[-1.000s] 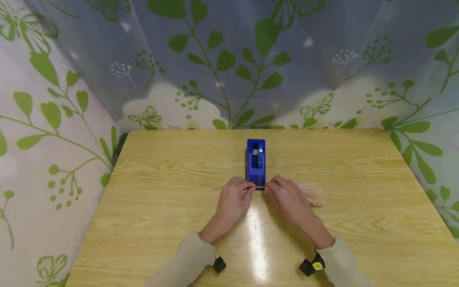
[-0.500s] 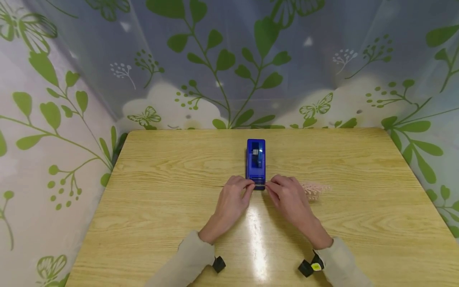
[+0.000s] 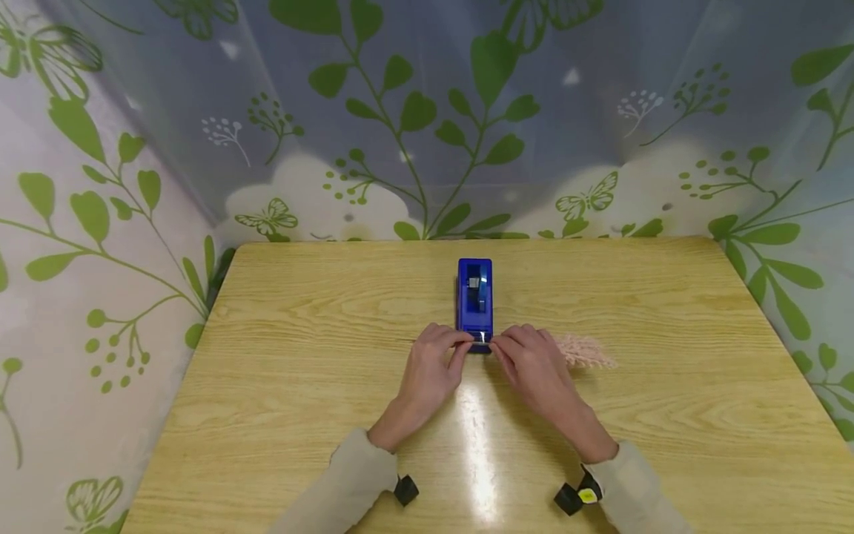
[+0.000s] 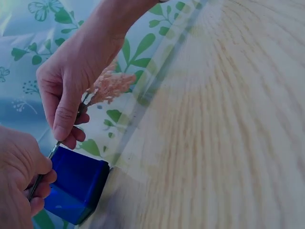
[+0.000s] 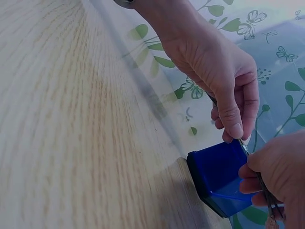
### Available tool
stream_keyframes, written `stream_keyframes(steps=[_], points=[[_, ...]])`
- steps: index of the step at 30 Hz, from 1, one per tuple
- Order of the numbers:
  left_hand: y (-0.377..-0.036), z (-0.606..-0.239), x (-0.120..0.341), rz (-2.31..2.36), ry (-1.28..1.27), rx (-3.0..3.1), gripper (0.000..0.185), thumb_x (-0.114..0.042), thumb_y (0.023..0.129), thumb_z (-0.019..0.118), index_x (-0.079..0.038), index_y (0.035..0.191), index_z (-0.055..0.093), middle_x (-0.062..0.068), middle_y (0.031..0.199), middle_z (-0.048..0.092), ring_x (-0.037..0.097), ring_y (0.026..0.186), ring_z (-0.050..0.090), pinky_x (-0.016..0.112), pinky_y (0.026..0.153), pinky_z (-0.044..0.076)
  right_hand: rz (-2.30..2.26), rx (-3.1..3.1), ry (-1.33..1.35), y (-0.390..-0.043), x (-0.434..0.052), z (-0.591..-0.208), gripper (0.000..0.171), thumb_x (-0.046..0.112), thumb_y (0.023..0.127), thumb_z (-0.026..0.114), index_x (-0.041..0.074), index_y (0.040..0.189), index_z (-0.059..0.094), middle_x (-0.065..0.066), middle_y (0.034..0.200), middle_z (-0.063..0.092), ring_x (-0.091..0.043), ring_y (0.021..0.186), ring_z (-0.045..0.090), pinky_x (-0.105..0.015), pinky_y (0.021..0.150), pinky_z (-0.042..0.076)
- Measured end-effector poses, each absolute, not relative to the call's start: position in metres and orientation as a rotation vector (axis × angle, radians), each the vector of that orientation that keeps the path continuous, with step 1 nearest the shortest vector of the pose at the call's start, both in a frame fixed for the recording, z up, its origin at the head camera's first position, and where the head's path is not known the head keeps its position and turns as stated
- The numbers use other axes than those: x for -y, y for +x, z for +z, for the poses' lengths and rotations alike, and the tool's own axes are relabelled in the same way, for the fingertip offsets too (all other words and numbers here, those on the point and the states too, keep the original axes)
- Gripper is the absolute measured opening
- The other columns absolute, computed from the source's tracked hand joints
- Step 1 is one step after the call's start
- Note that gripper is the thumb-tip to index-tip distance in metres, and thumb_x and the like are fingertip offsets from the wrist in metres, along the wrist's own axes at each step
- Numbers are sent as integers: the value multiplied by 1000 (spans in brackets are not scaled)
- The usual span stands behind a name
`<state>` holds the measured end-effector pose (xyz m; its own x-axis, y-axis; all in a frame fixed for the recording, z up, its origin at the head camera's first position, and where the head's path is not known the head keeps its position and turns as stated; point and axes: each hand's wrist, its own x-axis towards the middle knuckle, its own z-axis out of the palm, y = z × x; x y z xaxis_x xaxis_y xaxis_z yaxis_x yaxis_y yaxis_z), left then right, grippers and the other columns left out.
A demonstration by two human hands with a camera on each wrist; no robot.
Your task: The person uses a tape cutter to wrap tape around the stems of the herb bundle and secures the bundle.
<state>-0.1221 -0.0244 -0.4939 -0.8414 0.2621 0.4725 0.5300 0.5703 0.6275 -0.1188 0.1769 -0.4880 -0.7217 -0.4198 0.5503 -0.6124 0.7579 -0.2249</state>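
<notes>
Dried pink sprig at blue tape dispenser, mid-table.
I log left hand (image 3: 430,371) and right hand (image 3: 534,373) pinching the stem (image 4: 43,174) against the dispenser (image 3: 475,304); plume (image 3: 583,352) has lifted slightly rightward since a second ago.

1. Blue tape dispenser (image 3: 475,302): one.
2. Pink dried sprig (image 3: 582,351): one.
3. Hands: two, left hand (image 3: 430,371) and right hand (image 3: 534,371).
4. Wooden table (image 3: 300,356): one.
</notes>
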Motion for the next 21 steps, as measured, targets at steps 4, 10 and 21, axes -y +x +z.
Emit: stream_keyframes(steps=[4,10,21], points=[[-123,-494,25,-1049,-725,2486,28,-2,97,73,-10,123,74,6,99,76,18,85,68,32,77,57,550,2472,757,-119,-177,-489,13,13,97,73,4,89,79,-7,86,74,-27,78,65,-43,72,51],[-126,-499,27,-855,-850,2499,36,-2,99,69,-16,132,71,4,91,68,14,71,57,26,64,48,539,2478,744,-117,-178,-489,13,13,96,74,4,87,79,-7,85,74,-27,77,65,-42,71,50],[-126,-499,27,-931,-847,2592,45,5,99,64,-18,137,68,1,86,58,11,65,46,20,57,40,543,2475,743,-118,-176,-490,15,12,97,71,2,91,80,-7,87,75,-27,77,65,-40,68,48]])
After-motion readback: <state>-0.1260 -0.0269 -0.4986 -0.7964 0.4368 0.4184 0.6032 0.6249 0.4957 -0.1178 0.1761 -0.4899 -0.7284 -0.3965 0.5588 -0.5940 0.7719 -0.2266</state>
